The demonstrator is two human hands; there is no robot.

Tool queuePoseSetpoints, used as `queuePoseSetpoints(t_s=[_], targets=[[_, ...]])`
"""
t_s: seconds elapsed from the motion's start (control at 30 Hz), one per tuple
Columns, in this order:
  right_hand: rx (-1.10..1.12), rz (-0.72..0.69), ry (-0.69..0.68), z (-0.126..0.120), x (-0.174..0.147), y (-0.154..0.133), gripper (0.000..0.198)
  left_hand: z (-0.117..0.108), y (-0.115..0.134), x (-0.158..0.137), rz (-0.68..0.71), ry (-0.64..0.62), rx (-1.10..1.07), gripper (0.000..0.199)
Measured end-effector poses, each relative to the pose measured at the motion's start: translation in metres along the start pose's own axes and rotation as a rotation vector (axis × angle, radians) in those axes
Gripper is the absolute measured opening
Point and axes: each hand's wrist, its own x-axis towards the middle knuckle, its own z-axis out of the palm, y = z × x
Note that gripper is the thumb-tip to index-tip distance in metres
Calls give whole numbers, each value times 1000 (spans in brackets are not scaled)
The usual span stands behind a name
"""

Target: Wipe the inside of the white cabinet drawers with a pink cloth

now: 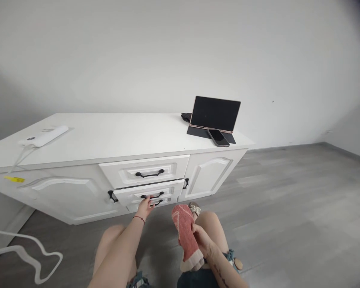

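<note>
The left hand (pixel 145 207) reaches to the white cabinet (pixel 78 192), its grip curled loosely at the black handle (pixel 152 196) of the middle drawer (pixel 150 193), which stands slightly out. Nearer and to the right, the right hand (pixel 201 240) has its grip closed around a pink sock (pixel 184 230) above the knee. Far right on the surface (pixel 117 136) stand a tablet (pixel 215 113) and a phone (pixel 218 137).

Bright, even daylight; source out of view. Wall (pixel 156 52) grey toward the left, dark vignette in the top right corner. Soft shadow under the cabinet (pixel 78 200) and between the knees. Mild sheen on the floor (pixel 288 208). Wide-angle bend at the edges; worktop (pixel 114 136) line bows. Focus sharp centre, softer at the rim.
</note>
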Motion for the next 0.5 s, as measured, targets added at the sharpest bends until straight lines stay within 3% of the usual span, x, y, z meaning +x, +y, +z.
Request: queuePoseSetpoints(t_s=[0.27,0.5], targets=[[-118,-11,188,19,0,3,26,-26,-11,-24,-58,13,68,18],[-175,-85,161,13,-10,-3,20,-47,-44,-54,-9,63,26,23]])
